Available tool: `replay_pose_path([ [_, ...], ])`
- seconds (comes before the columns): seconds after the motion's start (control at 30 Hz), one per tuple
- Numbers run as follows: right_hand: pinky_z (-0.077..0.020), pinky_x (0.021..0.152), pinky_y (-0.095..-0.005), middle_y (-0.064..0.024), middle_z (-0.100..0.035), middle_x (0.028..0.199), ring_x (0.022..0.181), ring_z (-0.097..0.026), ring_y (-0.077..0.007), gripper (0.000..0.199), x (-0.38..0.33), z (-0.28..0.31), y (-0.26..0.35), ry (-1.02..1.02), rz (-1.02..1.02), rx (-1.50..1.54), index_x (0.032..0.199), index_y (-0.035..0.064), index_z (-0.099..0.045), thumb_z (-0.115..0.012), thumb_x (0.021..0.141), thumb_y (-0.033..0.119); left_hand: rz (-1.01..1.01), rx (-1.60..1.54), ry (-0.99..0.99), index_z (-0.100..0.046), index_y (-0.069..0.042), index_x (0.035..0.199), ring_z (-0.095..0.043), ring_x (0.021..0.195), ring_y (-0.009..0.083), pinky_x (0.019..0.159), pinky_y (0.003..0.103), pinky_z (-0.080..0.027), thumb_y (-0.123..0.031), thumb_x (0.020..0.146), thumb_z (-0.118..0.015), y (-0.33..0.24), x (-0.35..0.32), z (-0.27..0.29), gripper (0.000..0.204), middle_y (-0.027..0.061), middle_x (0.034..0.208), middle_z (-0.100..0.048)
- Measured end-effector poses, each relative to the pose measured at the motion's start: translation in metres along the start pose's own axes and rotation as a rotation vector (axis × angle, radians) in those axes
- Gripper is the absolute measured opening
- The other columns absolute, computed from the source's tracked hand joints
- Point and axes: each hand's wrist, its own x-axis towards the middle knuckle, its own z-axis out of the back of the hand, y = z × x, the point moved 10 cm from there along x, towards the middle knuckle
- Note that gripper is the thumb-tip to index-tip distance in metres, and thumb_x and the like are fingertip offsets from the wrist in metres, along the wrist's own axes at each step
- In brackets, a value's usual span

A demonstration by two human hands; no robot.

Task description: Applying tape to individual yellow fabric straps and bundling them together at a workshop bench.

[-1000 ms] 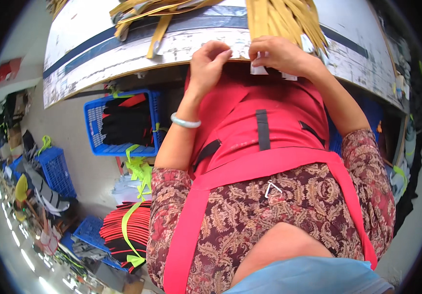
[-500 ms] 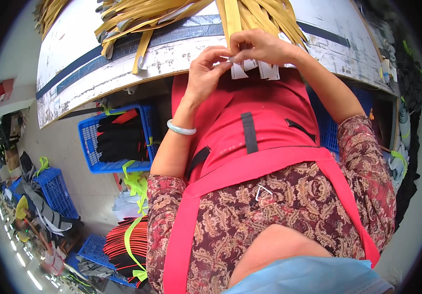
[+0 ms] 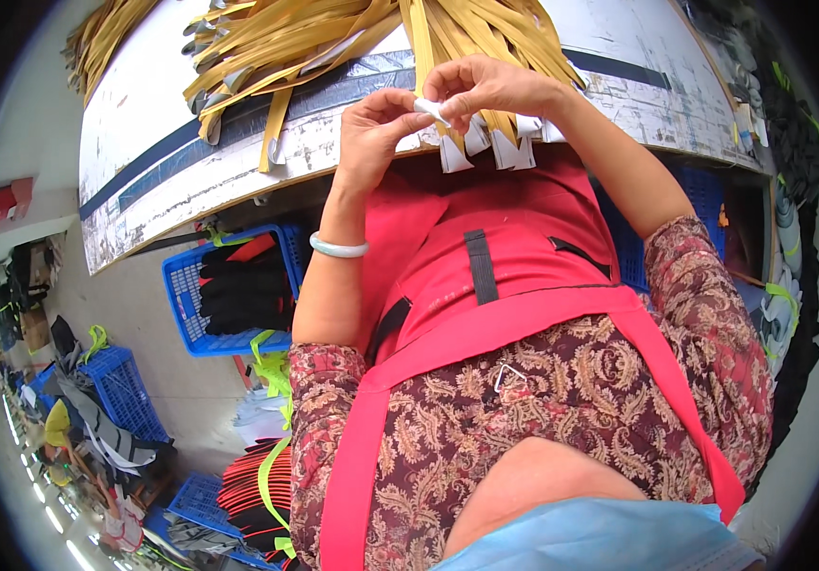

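Note:
At the table's near edge, my left hand [image 3: 376, 133] pinches one side of a small white tab [image 3: 430, 109] between thumb and fingers. My right hand [image 3: 493, 88] grips its other side, with the fingers curled. The tab seems to be the end of a mustard-yellow strip [image 3: 420, 48] running away from me, though my fingers hide where they join. More yellow strips [image 3: 490, 33] lie beneath and beyond my right hand. Their pale, folded-looking ends [image 3: 509, 152] hang over the edge, above my red apron [image 3: 523, 228].
A large heap of yellow strips [image 3: 266, 62] covers the table [image 3: 157, 176] to the left of my hands. Blue crates stand below: one with black pieces [image 3: 186, 300], another farther left [image 3: 128, 385]. Orange-edged black pieces [image 3: 252, 485] are stacked at lower left.
Both hands have shifted slightly left. The white tab now shows more plainly between my fingers, which have moved a little apart. The whole view has also shifted slightly.

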Motion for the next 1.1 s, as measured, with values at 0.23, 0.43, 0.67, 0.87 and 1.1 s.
replay_pose_path([
  [0.23, -0.0524, 0.065, -0.0235, -0.0022, -0.064, 0.082, 0.070, -0.062, -0.0088, 0.020, 0.006, -0.003, 0.009, -0.021, 0.056, 0.016, 0.095, 0.0027, -0.061, -0.070, 0.088, 0.019, 0.006, 0.017, 0.006, -0.066, 0.000, 0.089, -0.066, 0.077, 0.0118, 0.074, 0.025, -0.054, 0.004, 0.079, -0.074, -0.012, 0.001, 0.002, 0.013, 0.0056, 0.085, -0.069],
  [0.43, -0.0502, 0.061, -0.0285, -0.0108, -0.063, 0.080, 0.066, -0.063, -0.0160, 0.012, -0.017, -0.018, 0.051, -0.635, 0.559, -0.789, 0.086, -0.0002, -0.058, -0.068, 0.082, 0.003, -0.386, 0.796, -0.410, -0.050, -0.004, 0.071, -0.055, 0.061, 0.0071, 0.053, 0.024, -0.043, 0.003, 0.082, -0.064, -0.040, -0.012, 0.001, 0.019, 0.0012, 0.065, -0.057],
  [0.67, -0.0521, 0.064, -0.0241, -0.0034, -0.065, 0.087, 0.072, -0.061, -0.0093, 0.009, -0.022, 0.009, 0.010, -0.549, 0.445, -0.133, 0.098, -0.0006, -0.063, -0.064, 0.092, 0.007, -0.085, 0.247, -0.116, -0.061, 0.003, 0.110, -0.066, 0.078, 0.0155, 0.067, 0.028, -0.059, 0.001, 0.088, -0.066, -0.026, -0.009, 0.010, 0.022, 0.0113, 0.104, -0.063],
  [0.87, -0.0486, 0.056, -0.0210, -0.0006, -0.058, 0.072, 0.063, -0.057, -0.0070, 0.026, -0.020, 0.007, -0.003, -0.602, 0.244, 0.027, 0.093, 0.0026, -0.062, -0.057, 0.100, 0.027, -0.088, 0.432, -0.140, -0.068, 0.002, 0.095, -0.065, 0.081, 0.0119, 0.065, 0.023, -0.054, 0.001, 0.088, -0.066, -0.021, -0.011, 0.016, 0.008, 0.0056, 0.089, -0.067],
  [1.1, -0.0374, 0.048, -0.0232, 0.0020, -0.049, 0.062, 0.054, -0.045, -0.0049, 0.027, -0.017, -0.013, 0.004, -0.556, 0.261, -0.439, 0.088, 0.0027, -0.060, -0.056, 0.100, 0.027, -0.286, 0.806, -0.141, -0.070, 0.001, 0.096, -0.065, 0.078, 0.0145, 0.071, 0.025, -0.052, -0.002, 0.084, -0.071, -0.021, -0.028, -0.003, 0.013, 0.0083, 0.087, -0.067],
])
